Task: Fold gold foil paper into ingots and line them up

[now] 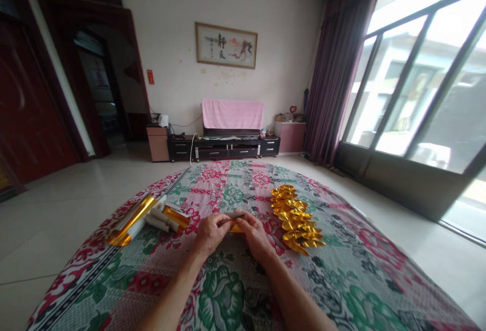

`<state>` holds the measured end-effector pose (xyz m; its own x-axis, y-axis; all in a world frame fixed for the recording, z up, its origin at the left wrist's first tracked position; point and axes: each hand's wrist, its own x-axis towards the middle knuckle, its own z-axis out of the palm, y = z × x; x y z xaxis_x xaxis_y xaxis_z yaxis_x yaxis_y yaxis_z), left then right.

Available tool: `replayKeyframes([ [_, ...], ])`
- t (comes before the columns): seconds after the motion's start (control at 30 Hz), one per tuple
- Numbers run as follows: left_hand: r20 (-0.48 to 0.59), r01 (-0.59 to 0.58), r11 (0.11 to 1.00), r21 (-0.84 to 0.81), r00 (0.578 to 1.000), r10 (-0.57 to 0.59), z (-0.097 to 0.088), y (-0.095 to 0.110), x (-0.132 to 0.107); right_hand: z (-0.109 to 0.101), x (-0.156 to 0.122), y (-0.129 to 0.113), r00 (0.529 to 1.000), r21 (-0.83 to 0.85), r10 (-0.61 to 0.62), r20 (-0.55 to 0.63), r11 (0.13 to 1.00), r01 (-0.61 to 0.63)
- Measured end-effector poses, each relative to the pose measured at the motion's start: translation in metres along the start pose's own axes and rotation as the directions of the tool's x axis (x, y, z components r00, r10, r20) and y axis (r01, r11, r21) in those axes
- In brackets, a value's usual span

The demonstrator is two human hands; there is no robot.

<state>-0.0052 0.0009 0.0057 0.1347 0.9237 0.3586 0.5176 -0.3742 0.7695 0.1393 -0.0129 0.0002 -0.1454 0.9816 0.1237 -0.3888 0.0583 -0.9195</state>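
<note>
A sheet of gold foil paper (238, 228) is between my two hands, low over the middle of the patterned cloth; its upper edge shows a greyish back side. My left hand (213, 231) pinches its left end between thumb and fingers. On the other side my right hand (252, 232) grips it, thumb toward the front. The fingers partly hide the sheet. To the right lies a row of folded gold foil pieces (298, 219) with pointed ends. Off to the left are loose and rolled gold foil sheets (136, 217) with pale backs.
The floral cloth (222, 290) covers a rounded surface in front of me. Beyond it stands a low black TV cabinet (228, 150) with a pink cloth (233, 113) above. Purple curtains (328, 78) and large windows are at right; a dark red door (30, 88) is at left.
</note>
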Motion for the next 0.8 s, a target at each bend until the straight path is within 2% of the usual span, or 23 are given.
replayKeyframes([
  [0.17, -0.084, 0.067, 0.998, -0.016, 0.994, -0.068, 0.0015, 0.0007, -0.0005, -0.0012, 0.0023, 0.0038, 0.999, 0.011, -0.032, 0.011, 0.999, 0.032],
  [0.27, -0.128, 0.112, 0.99, -0.081, 0.984, -0.122, 0.0014, -0.003, -0.0001, -0.0022, 0.0028, 0.0053, 1.0, 0.024, -0.028, 0.006, 0.999, 0.028],
  [0.37, -0.104, 0.129, 0.979, -0.156, 0.984, -0.146, 0.0001, -0.0076, 0.0008, -0.0023, 0.0023, 0.0049, 1.0, 0.015, -0.023, -0.012, 1.0, 0.023],
  [0.57, 0.02, 0.131, 0.947, -0.292, 0.991, -0.131, -0.003, -0.0064, 0.0015, -0.0029, 0.0017, 0.0036, 0.999, -0.033, -0.01, -0.031, 0.999, 0.009],
  [0.7, 0.012, 0.141, 0.949, -0.283, 0.99, -0.144, -0.0027, -0.0052, 0.0013, -0.0027, 0.0021, 0.0033, 1.0, 0.007, -0.011, -0.005, 1.0, 0.011],
  [0.8, -0.006, 0.15, 0.949, -0.278, 0.987, -0.158, -0.0022, -0.0052, 0.001, -0.0016, 0.0021, 0.003, 1.0, 0.017, 0.0, -0.027, 1.0, 0.001],
])
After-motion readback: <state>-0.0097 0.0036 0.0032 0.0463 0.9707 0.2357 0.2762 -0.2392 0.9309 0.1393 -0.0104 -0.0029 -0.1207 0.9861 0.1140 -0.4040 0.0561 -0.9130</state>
